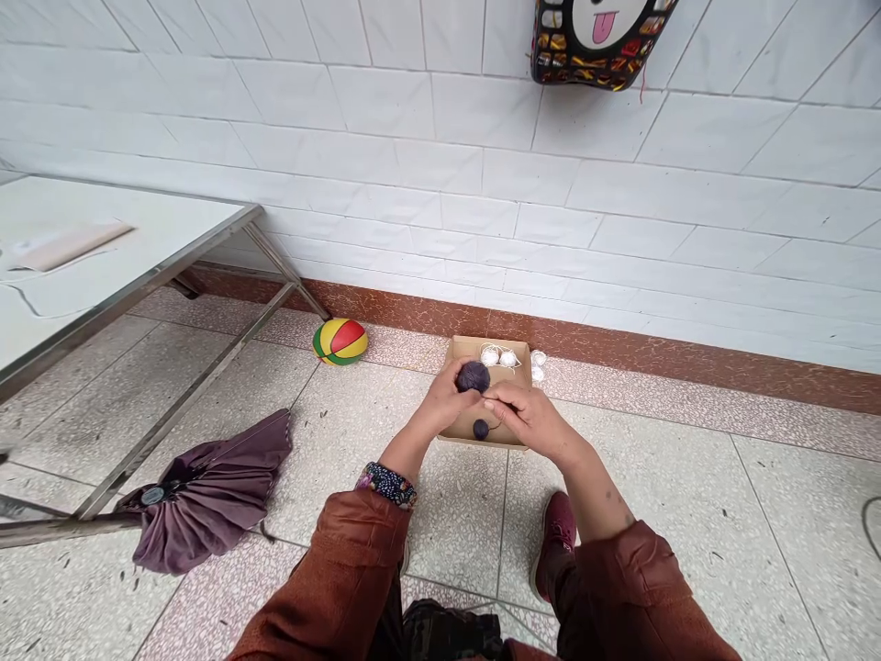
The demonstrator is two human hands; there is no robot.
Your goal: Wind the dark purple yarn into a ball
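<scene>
A dark purple ball of yarn [473, 377] is held in my left hand [447, 399], its fingers wrapped around the side of the ball. Close against it, my right hand [521, 415] pinches what looks like the yarn strand, though the strand itself is hard to see between the fingertips. Both hands are above a shallow cardboard box [454, 351] on the floor. Inside the box, a smaller dark ball of yarn [481, 429] lies near the front edge. Two white balls of yarn [507, 358] sit at its back, partly tangled with loose thread.
White balls [538, 365] lie just right of the box. A striped rubber ball [340, 341] rests by the wall. Left are a metal-framed table [199, 243] and a folded purple umbrella [220, 496]. A black basket [598, 69] hangs on the tiled wall. My shoe [556, 532] is near the box.
</scene>
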